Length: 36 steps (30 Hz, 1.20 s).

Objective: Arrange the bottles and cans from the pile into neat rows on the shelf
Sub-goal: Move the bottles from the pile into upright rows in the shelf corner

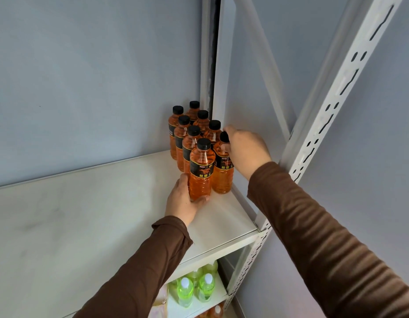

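Several orange drink bottles with black caps stand in two rows at the right end of the white shelf [84, 214], running back to the wall. My left hand [182, 200] grips the base of the front bottle of the left row [201, 171]. My right hand [244, 150] holds the neck and cap of the front bottle of the right row [223, 173]. Both bottles stand upright on the shelf, side by side. The rear bottles [187, 127] are partly hidden behind the front ones.
White perforated uprights [332, 106] frame the right end of the shelf. A grey wall [84, 88] stands behind it. On the shelf below stand green bottles with white caps [195, 290], and more orange bottles show under them.
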Each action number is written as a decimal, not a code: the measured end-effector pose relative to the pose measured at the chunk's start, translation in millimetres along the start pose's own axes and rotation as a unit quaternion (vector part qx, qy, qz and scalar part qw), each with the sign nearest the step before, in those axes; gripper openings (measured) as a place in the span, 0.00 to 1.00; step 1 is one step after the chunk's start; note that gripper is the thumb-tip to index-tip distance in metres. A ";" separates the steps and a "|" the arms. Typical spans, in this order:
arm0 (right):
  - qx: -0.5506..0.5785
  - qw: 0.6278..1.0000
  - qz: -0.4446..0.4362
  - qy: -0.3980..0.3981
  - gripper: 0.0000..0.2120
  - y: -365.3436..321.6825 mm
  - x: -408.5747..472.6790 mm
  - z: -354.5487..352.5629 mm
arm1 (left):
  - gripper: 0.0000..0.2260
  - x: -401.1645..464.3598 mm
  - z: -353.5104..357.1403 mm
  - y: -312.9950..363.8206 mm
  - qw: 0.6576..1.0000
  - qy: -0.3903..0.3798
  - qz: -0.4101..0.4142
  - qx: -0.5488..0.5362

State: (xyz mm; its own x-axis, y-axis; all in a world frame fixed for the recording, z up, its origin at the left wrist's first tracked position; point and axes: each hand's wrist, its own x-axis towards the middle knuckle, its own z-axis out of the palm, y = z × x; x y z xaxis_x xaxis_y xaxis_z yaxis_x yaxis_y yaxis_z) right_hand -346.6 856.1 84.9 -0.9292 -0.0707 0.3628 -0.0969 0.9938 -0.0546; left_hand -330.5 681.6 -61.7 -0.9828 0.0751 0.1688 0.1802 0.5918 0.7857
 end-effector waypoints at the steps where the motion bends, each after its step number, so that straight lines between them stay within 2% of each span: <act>1: 0.001 1.000 -0.001 0.000 0.11 -0.3 -0.6 -1.1 | 0.32 0.0 0.1 0.0 1.000 0.002 0.001 0.001; 5: -0.001 1.000 -0.008 -0.001 0.13 -0.5 -3.6 -5.7 | 0.32 -0.2 1.2 1.8 1.000 0.008 0.003 0.012; 9: 0.012 1.000 0.002 -0.008 0.19 -3.2 -7.1 -11.9 | 0.32 -2.1 -5.3 0.2 0.999 -0.003 0.014 0.031; 11: 0.038 0.999 -0.023 -0.008 0.22 -10.4 -10.2 -15.1 | 0.33 -12.5 -15.6 -4.7 0.998 0.028 0.003 0.057; 14: 0.043 0.997 -0.024 0.053 0.23 -12.3 -17.6 -23.9 | 0.35 -15.2 -30.0 -1.0 0.994 0.017 0.033 0.100; 17: 0.073 0.988 -0.075 0.109 0.23 -30.5 -28.9 -31.4 | 0.35 -26.9 -59.1 2.6 0.987 0.029 0.043 0.150; 25: 0.110 0.974 -0.179 0.080 0.22 -133.3 -65.0 -14.8 | 0.32 -87.3 -167.1 -23.7 0.968 0.105 0.021 0.225; 30: 0.133 0.967 -0.209 0.052 0.23 -227.4 -98.5 0.3 | 0.31 -147.1 -247.6 -66.2 0.957 0.145 -0.018 0.250; 36: 0.167 0.958 -0.233 0.019 0.23 -355.0 -145.3 12.3 | 0.30 -226.9 -350.6 -132.1 0.950 0.154 -0.049 0.267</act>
State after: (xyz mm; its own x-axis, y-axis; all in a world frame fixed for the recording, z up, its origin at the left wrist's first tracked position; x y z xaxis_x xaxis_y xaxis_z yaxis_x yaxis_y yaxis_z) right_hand -181.6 512.5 40.1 -0.7447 -0.4903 0.4529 -0.6120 0.7723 -0.1702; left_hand -117.0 305.0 4.9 -0.9200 -0.1909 0.3423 -0.0385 0.9131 0.4059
